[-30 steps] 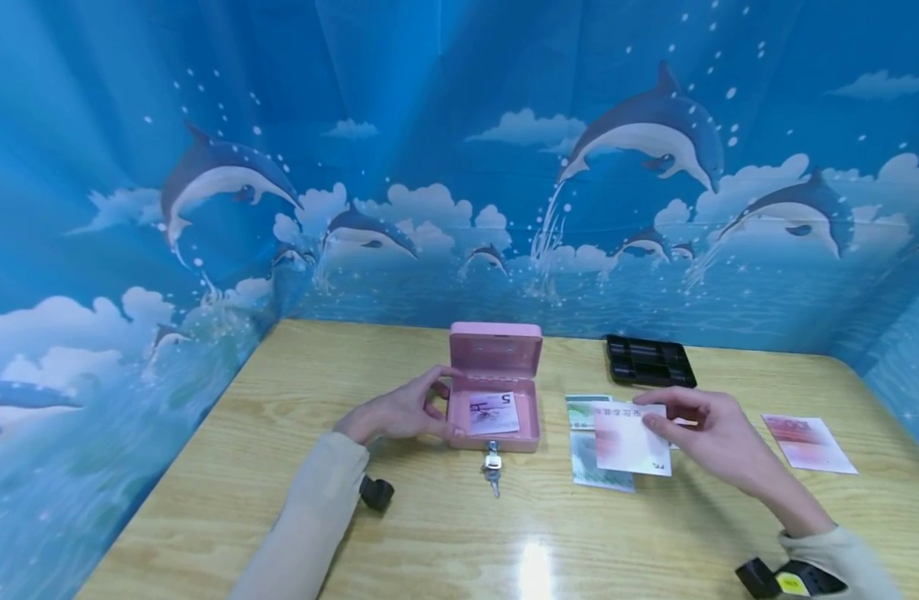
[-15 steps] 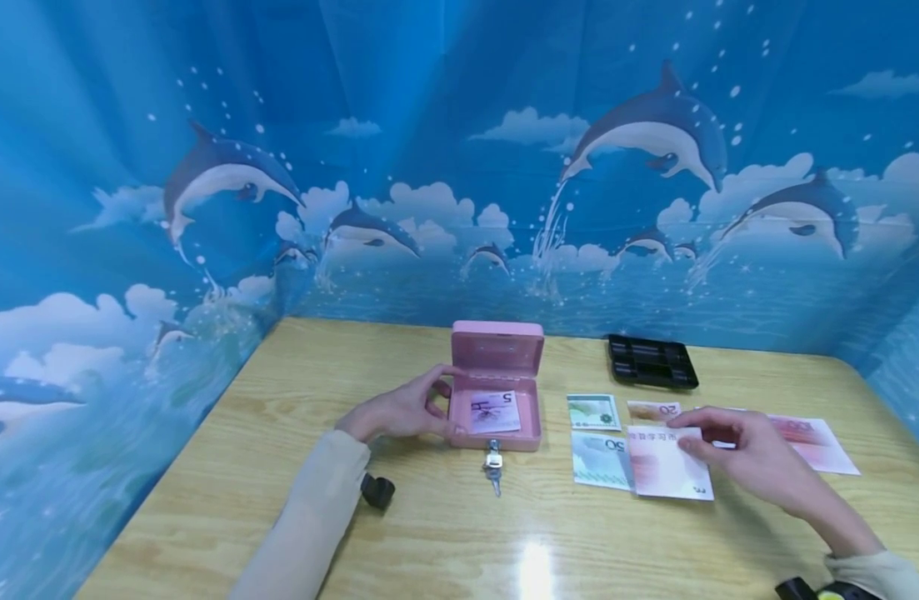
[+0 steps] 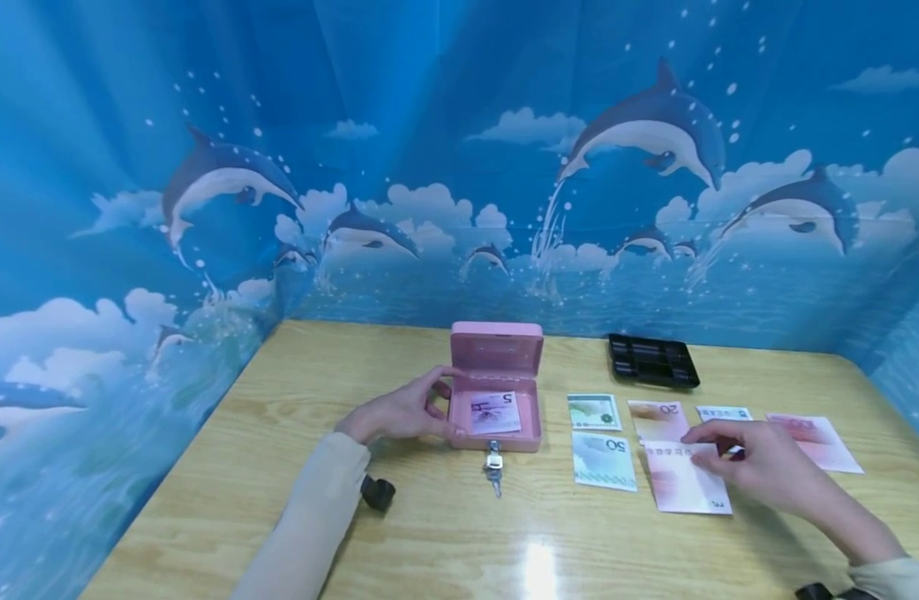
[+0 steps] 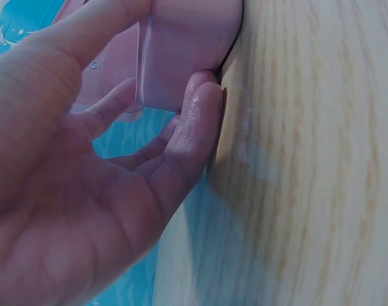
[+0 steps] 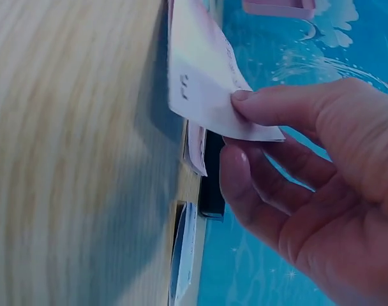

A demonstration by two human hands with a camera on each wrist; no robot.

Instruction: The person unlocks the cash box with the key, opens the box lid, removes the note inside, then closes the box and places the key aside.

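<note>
A pink cash box [image 3: 531, 412] stands with its lid up, and a purple 5 banknote [image 3: 495, 413] lies inside. My left hand [image 3: 402, 408] holds the box by its left side; in the left wrist view the fingertips [image 4: 203, 108] lie against the box wall close to the tabletop. Between thumb and fingers my right hand [image 3: 774, 462] pinches a pale pink banknote [image 3: 687, 483]. That note overlaps the near end of a 20 banknote [image 3: 656, 417] in the head view. In the right wrist view the thumb presses on the note's corner and its far part is out of frame.
Right of the box lie a green banknote [image 3: 594, 412] and a 50 banknote [image 3: 604, 460]. Farther right are a bluish banknote [image 3: 724, 413] and a red banknote [image 3: 822, 443]. A black compartment tray [image 3: 651, 362] sits behind them. A lock with keys [image 3: 493, 467] hangs at the box front.
My right hand has carried the pinched banknote right and toward me, away from the green and 50 notes, uncovering them and the 20 note's upper part. My left hand stays on the box.
</note>
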